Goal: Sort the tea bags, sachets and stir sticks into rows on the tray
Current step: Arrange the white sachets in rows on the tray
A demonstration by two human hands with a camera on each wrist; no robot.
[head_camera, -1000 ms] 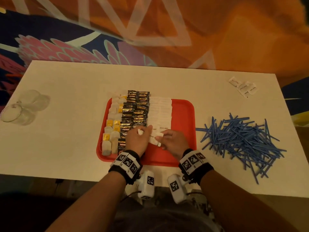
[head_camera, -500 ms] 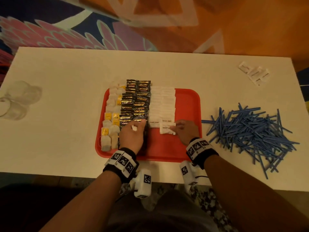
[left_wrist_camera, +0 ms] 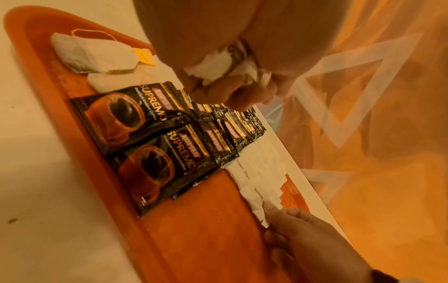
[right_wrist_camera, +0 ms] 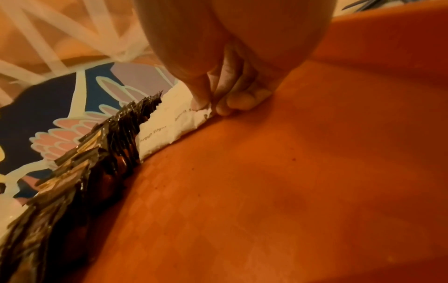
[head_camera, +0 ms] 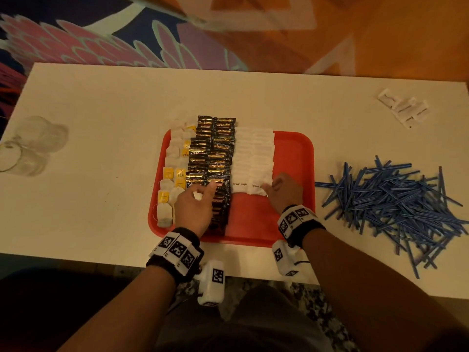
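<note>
On the red tray [head_camera: 291,153] lie columns of tea bags [head_camera: 175,174], black coffee sachets [head_camera: 213,158] and white sugar sachets [head_camera: 253,153]. My left hand [head_camera: 203,193] hovers over the near coffee sachets, its fingers curled round a small bunch of white sachets [left_wrist_camera: 215,65]. My right hand [head_camera: 269,186] pinches the right edge of a white "brown sugar" sachet [head_camera: 256,188] lying at the near end of the white column; thumb on top, fingers [right_wrist_camera: 226,111] at its edge [right_wrist_camera: 184,120]. Blue stir sticks [head_camera: 396,207] lie heaped on the table right of the tray.
A few white sachets [head_camera: 403,107] lie at the table's far right corner. Clear glasses [head_camera: 25,146] stand at the left edge. The near right part of the tray [head_camera: 253,219] is bare red. The table's front edge runs just behind my wrists.
My right hand has carried one white sachet from beside my left hand to the near end of the white column. The left hand stays put with its bunch.
</note>
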